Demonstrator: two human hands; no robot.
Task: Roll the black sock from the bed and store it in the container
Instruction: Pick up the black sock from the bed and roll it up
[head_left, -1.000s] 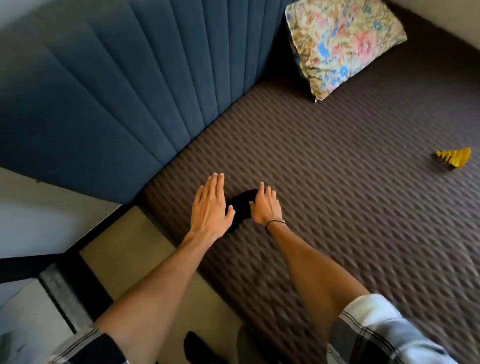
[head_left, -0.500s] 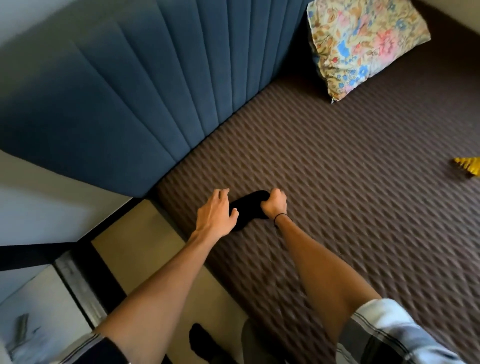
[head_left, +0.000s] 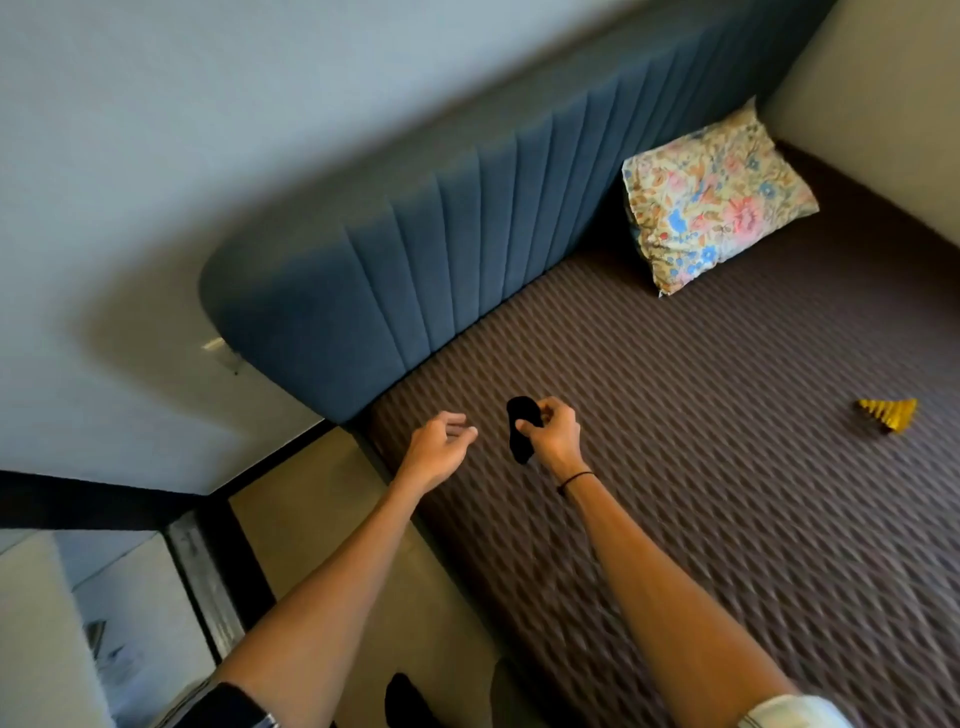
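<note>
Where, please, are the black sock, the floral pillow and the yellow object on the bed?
black sock (head_left: 521, 426), head view, on the middle of the hanging fabric left of the fingers
floral pillow (head_left: 717, 200), head view, on the centre of its printed face
yellow object (head_left: 889, 414), head view, on its middle

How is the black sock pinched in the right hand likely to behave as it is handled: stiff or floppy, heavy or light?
Probably floppy: the black sock droops below the right hand. Likely light, since a pinch of a few fingers holds it up. It seems unlikely to stay rolled by itself, so the empty left hand may have to help.
</note>
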